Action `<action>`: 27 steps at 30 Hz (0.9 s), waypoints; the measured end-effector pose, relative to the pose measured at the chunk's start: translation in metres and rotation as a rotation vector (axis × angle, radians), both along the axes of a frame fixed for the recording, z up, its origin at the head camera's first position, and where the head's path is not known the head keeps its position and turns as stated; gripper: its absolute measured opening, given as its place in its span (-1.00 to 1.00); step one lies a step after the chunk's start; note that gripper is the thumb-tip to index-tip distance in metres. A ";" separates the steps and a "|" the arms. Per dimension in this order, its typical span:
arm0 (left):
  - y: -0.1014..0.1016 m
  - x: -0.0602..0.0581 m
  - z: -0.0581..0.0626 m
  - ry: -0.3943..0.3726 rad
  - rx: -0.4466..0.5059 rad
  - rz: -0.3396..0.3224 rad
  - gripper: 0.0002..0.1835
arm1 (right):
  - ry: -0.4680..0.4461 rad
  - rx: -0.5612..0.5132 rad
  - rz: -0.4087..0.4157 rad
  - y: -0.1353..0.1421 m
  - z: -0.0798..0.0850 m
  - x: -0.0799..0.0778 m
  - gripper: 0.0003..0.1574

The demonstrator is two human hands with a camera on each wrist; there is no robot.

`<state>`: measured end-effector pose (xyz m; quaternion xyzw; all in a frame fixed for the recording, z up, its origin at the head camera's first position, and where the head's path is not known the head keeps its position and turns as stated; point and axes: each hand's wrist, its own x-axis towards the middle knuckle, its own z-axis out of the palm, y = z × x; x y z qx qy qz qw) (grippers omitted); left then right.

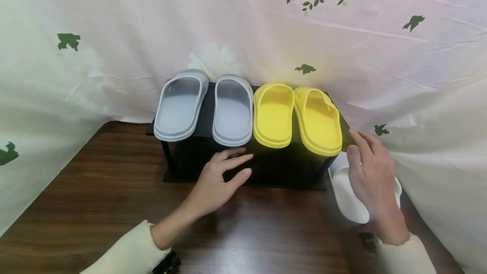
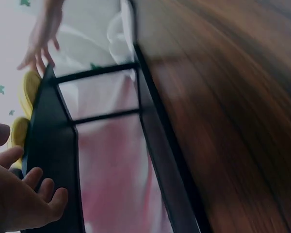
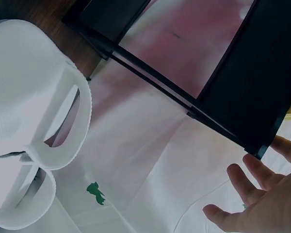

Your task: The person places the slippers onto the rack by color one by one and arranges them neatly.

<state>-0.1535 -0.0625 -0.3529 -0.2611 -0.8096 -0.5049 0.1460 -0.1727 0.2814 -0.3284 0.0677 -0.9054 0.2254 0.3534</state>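
The black rack [image 1: 207, 117] stands on the bench [image 1: 106, 189], bearing grey shoes [image 1: 179, 107] and yellow shoes [image 1: 272, 115] in a row. It looks stiff and fairly light, best gripped by its ends; the shoes seem light and soft, best pinched at the rim. The left hand [image 1: 217, 185], fingers loosely spread, holds nothing near the rack's front; the right hand [image 1: 373, 170], fingers extended, grasps nothing at its right corner, contact unclear. White shoes [image 1: 348, 191] lie beside that end
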 end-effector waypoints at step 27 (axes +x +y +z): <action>-0.128 -0.009 -0.003 0.454 -0.480 0.397 -0.78 | -0.342 0.052 -0.112 0.051 -0.009 0.010 -0.23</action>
